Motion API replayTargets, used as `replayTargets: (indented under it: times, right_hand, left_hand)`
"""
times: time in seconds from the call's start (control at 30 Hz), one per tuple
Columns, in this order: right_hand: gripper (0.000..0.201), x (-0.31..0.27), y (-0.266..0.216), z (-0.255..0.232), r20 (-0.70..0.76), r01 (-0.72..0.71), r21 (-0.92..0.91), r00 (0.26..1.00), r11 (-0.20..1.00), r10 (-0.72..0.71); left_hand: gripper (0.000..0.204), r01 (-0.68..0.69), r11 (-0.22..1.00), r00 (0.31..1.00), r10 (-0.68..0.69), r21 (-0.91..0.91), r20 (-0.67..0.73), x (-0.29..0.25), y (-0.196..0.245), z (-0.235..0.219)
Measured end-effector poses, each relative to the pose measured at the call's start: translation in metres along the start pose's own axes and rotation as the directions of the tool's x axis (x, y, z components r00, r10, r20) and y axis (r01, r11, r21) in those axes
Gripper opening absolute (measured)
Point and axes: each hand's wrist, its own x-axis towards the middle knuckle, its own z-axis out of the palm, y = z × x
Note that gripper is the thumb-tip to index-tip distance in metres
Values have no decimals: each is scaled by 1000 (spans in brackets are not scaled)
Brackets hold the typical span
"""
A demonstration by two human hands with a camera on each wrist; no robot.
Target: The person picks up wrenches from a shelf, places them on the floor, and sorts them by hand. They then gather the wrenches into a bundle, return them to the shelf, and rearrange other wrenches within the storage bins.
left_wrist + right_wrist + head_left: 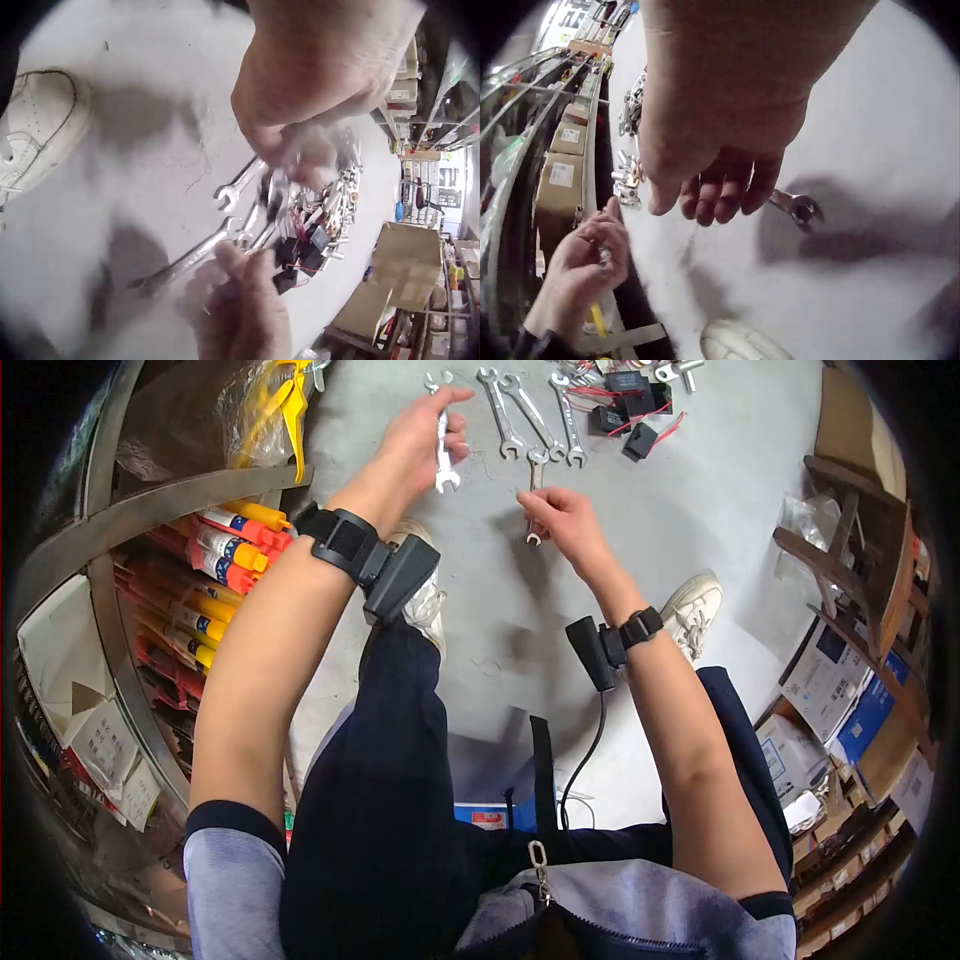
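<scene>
My left hand point(418, 445) grips a silver open-ended wrench point(443, 472), its lower jaw pointing back toward me. That wrench point(238, 186) also shows beneath the hand in the left wrist view. Just to the right and nearer, my right hand point(568, 525) has curled fingers across the middle of another wrench point(537, 472), both ends of which stick out. In the right wrist view the fingers hide most of it, leaving one end point(802, 210) visible with a shadow beside it. Several more wrenches point(498, 415) lie side by side on the grey floor beyond the hands.
Black boxy parts with red wires point(630, 405) and metal fittings point(680, 372) lie past the wrenches. Yellow and red tubes point(225, 550) fill a rack at left, under a yellow tool point(290, 410). A wooden stool point(850, 550) and cartons point(835, 680) stand at right. White shoes point(692, 610) flank the work.
</scene>
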Motion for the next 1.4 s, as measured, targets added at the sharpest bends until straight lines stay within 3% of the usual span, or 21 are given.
replayTargets:
  times: [0.03,0.07,0.13,0.17,0.2,0.23,0.27,0.3,0.33,0.37,0.4,0.43,0.77,0.87,0.9,0.93,0.97,1.07,1.13,1.27,1.4]
  right_hand:
    - [27,3,7,-2,-90,25,-163,995,986,-40]
    - [27,2,11,-3,-86,29,-162,995,986,-43]
    - [32,-6,21,-1,-261,20,-608,939,793,-223]
    - [33,-9,31,-3,-291,-29,-654,932,756,-217]
    - [33,-8,34,-2,-295,-37,-692,926,721,-235]
    - [37,-14,32,-1,-285,-84,-751,936,655,-207]
    - [37,-16,28,0,-259,-74,-773,943,631,-207]
    - [38,-16,27,1,-249,-76,-794,946,603,-208]
    - [36,-11,31,-2,-247,-76,-795,946,602,-208]
    - [35,-7,30,0,-285,-124,-784,942,608,-176]
    - [35,-7,24,1,-299,-126,-797,932,591,-203]
    - [30,-4,24,2,-337,-172,-791,923,587,-184]
    - [15,-2,38,-8,-323,-125,-788,917,603,-232]
    - [17,14,72,-30,-113,157,-590,955,792,-274]
    - [18,8,60,-26,-90,62,-389,990,919,-104]
    - [17,-7,27,-14,-76,-80,-303,995,950,59]
    - [16,-11,19,-12,-90,-109,-152,991,982,96]
    - [13,-15,-7,0,-31,6,128,1000,992,-2]
    - [19,-19,-26,9,-40,23,236,999,971,-14]
    - [19,-18,-38,15,-12,49,335,999,941,-47]
    - [17,-20,-39,19,-2,67,377,997,924,-72]
  left_hand:
    - [31,-9,996,999,13,-88,49,2,4,-4]
    - [29,-24,993,1000,23,-114,-10,-5,8,4]
    - [28,26,995,999,-30,-94,-41,-7,7,10]
    - [27,67,995,994,-74,-76,-86,-11,9,8]
    - [30,-96,993,980,106,-71,168,-8,-11,-14]
    - [33,-150,988,980,146,21,135,-29,-10,-4]
    - [34,-263,953,945,223,152,239,-30,-16,-8]
    - [34,-257,933,946,189,251,265,-38,-14,-9]
    - [35,-95,991,932,123,-99,340,-28,-17,-9]
    - [30,-83,994,960,100,-73,260,-34,-8,0]
    - [25,110,989,988,-99,-94,119,-13,-8,8]
    - [25,126,989,984,-116,-73,139,-1,-13,8]
    - [26,94,994,991,-89,-52,96,-2,-20,1]
    - [21,-8,993,987,27,-119,158,1,-24,-10]
    - [19,-50,985,970,88,-167,227,12,-34,-19]
    - [20,2,980,988,30,-201,154,6,-31,-16]
    - [21,11,983,989,16,-182,147,-3,-24,-14]
    - [25,58,983,995,-44,-172,87,-8,-14,-8]
    - [31,99,980,987,-74,-173,144,-10,-12,-8]
    - [38,136,968,940,-58,-212,335,-15,-9,-6]
    - [39,146,974,926,-72,-174,371,-21,-8,-2]
